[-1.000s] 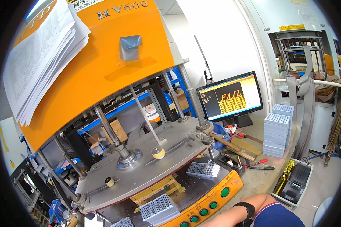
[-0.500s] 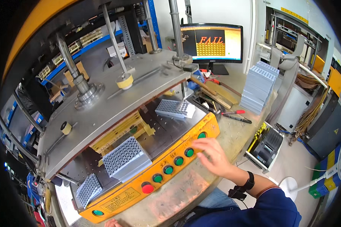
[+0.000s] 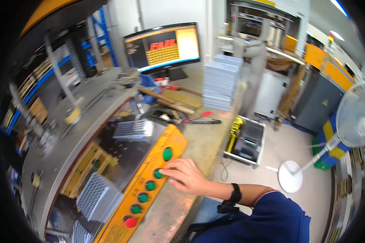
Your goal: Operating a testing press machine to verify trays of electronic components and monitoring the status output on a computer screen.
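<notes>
My right hand point(image 3: 184, 177) reaches in over the front of a yellow control panel point(image 3: 175, 137). Its fingertips are at a green push button point(image 3: 158, 173), the second from the panel's far end; I cannot tell whether the button is pressed in. The fingers are loosely bent and partly apart, with nothing held in them. More green buttons point(image 3: 142, 197) and a red one point(image 3: 130, 222) line the panel nearer to me. Behind it, on the dark press bed, lies a stack of grey perforated blocks point(image 3: 95, 196). My left hand is out of the picture.
A heavy metal press plate point(image 3: 69, 139) hangs over the bed at left. Further perforated pieces point(image 3: 129, 129) lie beyond. Pens point(image 3: 202, 121), wooden sticks and a tall stack of grey panels point(image 3: 222, 83) occupy the bench. A monitor point(image 3: 164, 46) stands behind; a white fan point(image 3: 351, 117) is at right.
The view has swung to the right and is blurred. My right hand has come down to a green button. My left hand, partly visible at the lower edge before, has left the picture.
</notes>
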### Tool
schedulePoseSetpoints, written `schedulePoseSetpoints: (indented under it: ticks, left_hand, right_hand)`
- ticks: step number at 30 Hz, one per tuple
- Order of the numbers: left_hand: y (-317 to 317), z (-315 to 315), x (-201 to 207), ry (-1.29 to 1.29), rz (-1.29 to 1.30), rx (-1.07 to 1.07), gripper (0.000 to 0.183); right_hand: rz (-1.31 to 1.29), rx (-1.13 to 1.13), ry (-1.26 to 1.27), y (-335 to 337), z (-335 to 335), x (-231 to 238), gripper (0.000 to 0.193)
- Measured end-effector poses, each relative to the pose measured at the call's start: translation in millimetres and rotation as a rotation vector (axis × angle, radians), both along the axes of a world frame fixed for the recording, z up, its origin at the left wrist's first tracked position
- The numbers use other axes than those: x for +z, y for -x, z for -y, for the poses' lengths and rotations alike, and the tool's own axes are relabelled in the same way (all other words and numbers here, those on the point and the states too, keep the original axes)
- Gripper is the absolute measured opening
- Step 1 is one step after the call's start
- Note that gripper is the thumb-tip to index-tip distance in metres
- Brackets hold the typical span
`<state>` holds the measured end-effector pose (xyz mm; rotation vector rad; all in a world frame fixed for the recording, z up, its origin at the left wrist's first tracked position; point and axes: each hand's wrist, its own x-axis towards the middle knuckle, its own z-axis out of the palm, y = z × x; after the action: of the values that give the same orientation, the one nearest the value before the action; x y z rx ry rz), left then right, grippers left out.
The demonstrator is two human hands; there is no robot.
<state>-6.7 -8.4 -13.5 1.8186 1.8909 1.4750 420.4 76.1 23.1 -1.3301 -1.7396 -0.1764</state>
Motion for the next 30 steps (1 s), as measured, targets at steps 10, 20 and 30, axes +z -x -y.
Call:
schedulePoseSetpoints:
  ticks: [10, 20, 30]
  left_hand:
    - [-11.2, -15.3, 13.9, -0.086, -0.193, -0.005, 0.023]
    - [32.6, -18.8, -35.4, 0.046, 0.041, -0.064, 0.024]
    - [-2.5, -17.9, -0.8, -0.111, -0.161, -0.073, 0.022]
  right_hand:
    - [-0.527, 0.114, -0.072, -26.1, 10.5, -15.6, 0.019]
    - [-0.117, -0.97, -0.014, -292.6, 127.7, -57.2, 0.014]
    - [0.124, -1.101, 0.501, -305.8, 177.0, -119.9, 0.033]
